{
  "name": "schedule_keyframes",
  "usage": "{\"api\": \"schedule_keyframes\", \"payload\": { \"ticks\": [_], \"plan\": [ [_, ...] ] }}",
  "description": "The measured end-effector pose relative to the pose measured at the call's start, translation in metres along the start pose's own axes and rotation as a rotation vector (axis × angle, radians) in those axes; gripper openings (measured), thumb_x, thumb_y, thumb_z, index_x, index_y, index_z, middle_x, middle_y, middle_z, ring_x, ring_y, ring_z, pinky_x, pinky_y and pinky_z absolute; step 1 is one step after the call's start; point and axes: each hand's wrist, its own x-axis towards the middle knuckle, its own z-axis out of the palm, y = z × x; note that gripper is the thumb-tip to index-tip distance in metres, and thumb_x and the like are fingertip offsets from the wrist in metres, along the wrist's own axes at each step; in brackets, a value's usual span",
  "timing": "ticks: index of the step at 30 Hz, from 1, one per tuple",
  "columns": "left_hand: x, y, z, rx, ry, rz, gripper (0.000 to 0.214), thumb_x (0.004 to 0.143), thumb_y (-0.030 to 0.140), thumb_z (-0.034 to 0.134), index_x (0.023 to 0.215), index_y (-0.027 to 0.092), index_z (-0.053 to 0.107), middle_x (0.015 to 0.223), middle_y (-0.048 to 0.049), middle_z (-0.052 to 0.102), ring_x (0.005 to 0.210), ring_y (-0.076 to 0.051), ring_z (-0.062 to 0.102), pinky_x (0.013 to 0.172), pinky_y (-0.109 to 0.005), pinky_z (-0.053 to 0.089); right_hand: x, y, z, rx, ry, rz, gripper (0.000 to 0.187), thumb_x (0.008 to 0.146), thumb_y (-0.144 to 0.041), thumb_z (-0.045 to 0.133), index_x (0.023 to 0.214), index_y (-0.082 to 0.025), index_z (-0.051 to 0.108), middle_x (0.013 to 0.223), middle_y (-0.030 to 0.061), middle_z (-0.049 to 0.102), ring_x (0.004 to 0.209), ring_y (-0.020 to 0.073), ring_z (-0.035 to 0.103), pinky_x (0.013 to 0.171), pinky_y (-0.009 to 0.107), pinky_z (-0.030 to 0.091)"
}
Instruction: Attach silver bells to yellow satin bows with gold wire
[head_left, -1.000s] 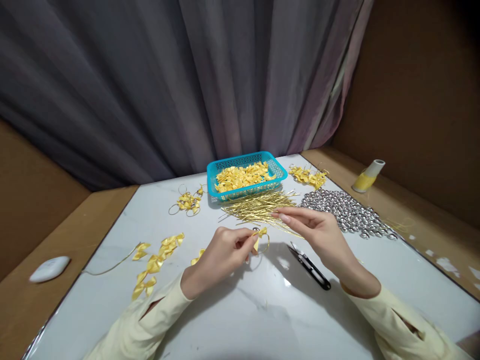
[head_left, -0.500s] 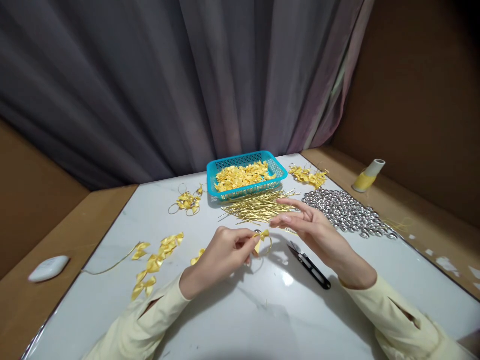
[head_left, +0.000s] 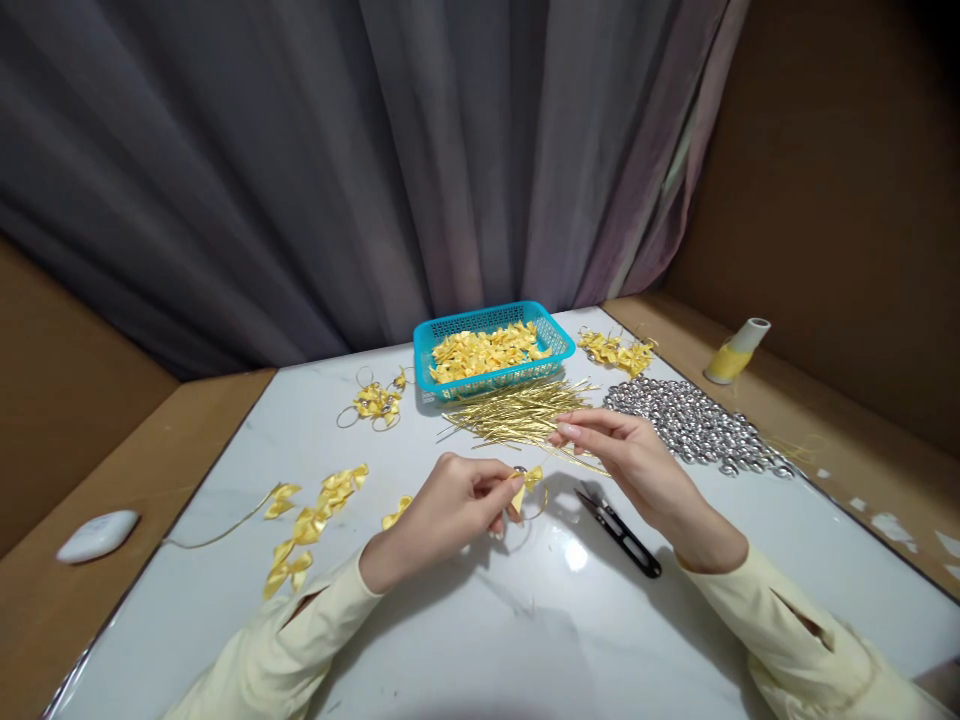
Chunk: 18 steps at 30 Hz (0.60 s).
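Note:
My left hand [head_left: 457, 497] pinches a yellow ribbon bow [head_left: 531, 478] with a silver bead at its knot. A gold cord [head_left: 545, 503] curves down from the bow as a loop. Up and to the right, my right hand [head_left: 619, 450] has thumb and fingertips pressed together, and a faint thin thread seems to run from them towards the bow. Below that hand lies a pair of black-handled thread snips [head_left: 621, 532]. Behind both hands is a pile of gold cord pieces [head_left: 510, 412]. Another yellow bow [head_left: 396, 513] is partly hidden by my left hand.
A blue basket [head_left: 495, 384] of yellow bows stands at the back. Silver beads [head_left: 690, 425] spread on the right, near a thread spool [head_left: 739, 352]. Looped bows lie in two heaps [head_left: 377, 403] [head_left: 616, 352]; loose bows [head_left: 311, 525] and a white object [head_left: 97, 537] are left.
My right hand has lowered slightly and its spread fingers have closed into a pinch. The bow in my left hand has turned a little and shows more to the right.

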Motion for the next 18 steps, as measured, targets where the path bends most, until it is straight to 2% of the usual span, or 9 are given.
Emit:
{"api": "schedule_keyframes", "payload": {
  "ticks": [5,8,11,15,18],
  "plan": [
    [0.001,-0.001,-0.001,-0.015,0.044,-0.017,0.029,0.083,0.027,0.046,0.065,0.013,0.065,0.052,-0.0004,0.061,0.044,-0.007,0.051,0.047,-0.017,0.041,-0.003,-0.004,0.001,-0.048,-0.069,-0.002,0.018,0.068,-0.030,0.069,0.082,-0.019,0.069,0.077,0.0034,0.067,0.072,0.0137,0.059,0.070,0.029,0.044],
    [0.001,-0.001,-0.002,-0.049,0.083,-0.038,0.028,0.083,0.028,0.047,0.066,0.013,0.064,0.057,-0.0016,0.063,0.045,-0.007,0.052,0.046,-0.017,0.041,-0.006,-0.006,0.003,-0.088,-0.160,0.038,0.016,0.069,-0.031,0.069,0.080,-0.019,0.069,0.072,0.0025,0.067,0.068,0.0125,0.057,0.065,0.027,0.043],
    [0.001,0.000,-0.002,-0.046,0.128,-0.025,0.027,0.083,0.027,0.048,0.066,0.013,0.064,0.053,-0.0004,0.061,0.044,-0.007,0.051,0.046,-0.017,0.041,-0.009,-0.006,0.006,-0.121,-0.223,0.097,0.018,0.069,-0.033,0.069,0.080,-0.018,0.069,0.069,0.0027,0.067,0.067,0.0130,0.059,0.065,0.027,0.043],
    [0.001,0.003,-0.002,-0.028,0.175,0.005,0.027,0.082,0.026,0.049,0.064,0.013,0.063,0.049,0.0014,0.057,0.043,-0.007,0.051,0.046,-0.017,0.041,-0.013,-0.006,0.010,-0.139,-0.236,0.146,0.029,0.068,-0.031,0.070,0.093,-0.018,0.062,0.066,0.0018,0.068,0.061,0.0131,0.060,0.063,0.027,0.044],
    [0.001,0.003,-0.002,-0.014,0.182,0.020,0.027,0.083,0.025,0.048,0.063,0.013,0.062,0.049,0.0017,0.056,0.043,-0.008,0.051,0.045,-0.018,0.041,-0.015,-0.007,0.011,-0.141,-0.220,0.077,0.038,0.070,-0.029,0.068,0.105,-0.021,0.054,0.065,0.0005,0.068,0.062,0.0136,0.060,0.063,0.027,0.044]
  ]
}}
